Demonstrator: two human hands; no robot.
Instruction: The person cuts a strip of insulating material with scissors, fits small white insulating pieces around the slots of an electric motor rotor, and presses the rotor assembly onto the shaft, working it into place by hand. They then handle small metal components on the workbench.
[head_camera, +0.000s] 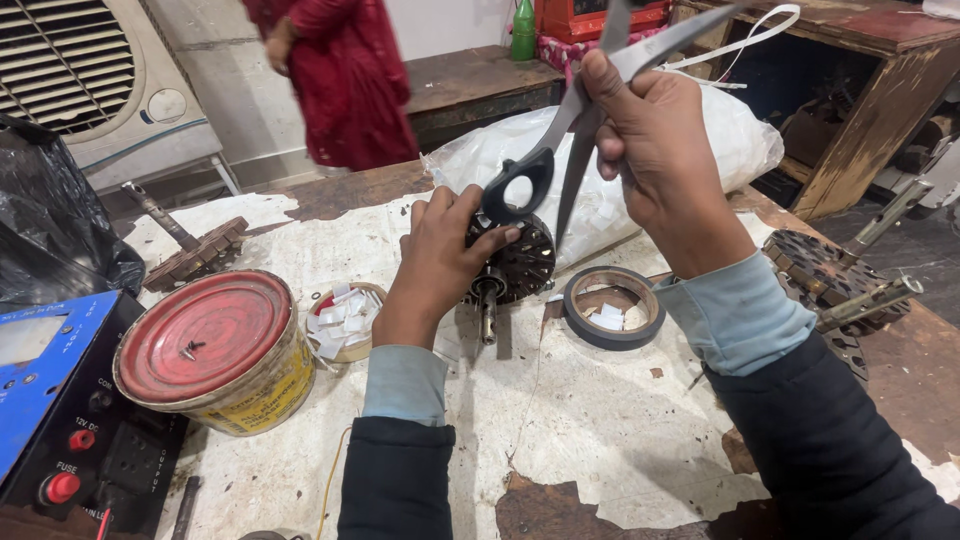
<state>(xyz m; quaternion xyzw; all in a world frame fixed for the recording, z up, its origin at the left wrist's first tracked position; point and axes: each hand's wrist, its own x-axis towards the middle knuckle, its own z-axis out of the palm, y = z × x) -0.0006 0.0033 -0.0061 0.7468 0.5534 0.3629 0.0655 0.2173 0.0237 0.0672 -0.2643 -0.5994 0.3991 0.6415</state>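
Observation:
My left hand (440, 250) grips a round, dark slotted motor core (520, 265) with a short steel shaft (487, 315) that points toward me, just above the workbench. My right hand (655, 150) is raised above it and holds a pair of grey scissors (580, 110) by the blades, black handles hanging down. The lower handle loop (520, 185) sits right by my left fingertips and the core's top edge. Small white paper slips show near the core's top.
A red-lidded tin (205, 345) stands at left beside a small ring full of white paper slips (340, 320). A grey tape roll (612, 308) lies right of the core. A blue power box (50, 400), other rotor cores (195, 255) (830, 280), a white bag (740, 140) and a person in red (340, 70) surround the bench.

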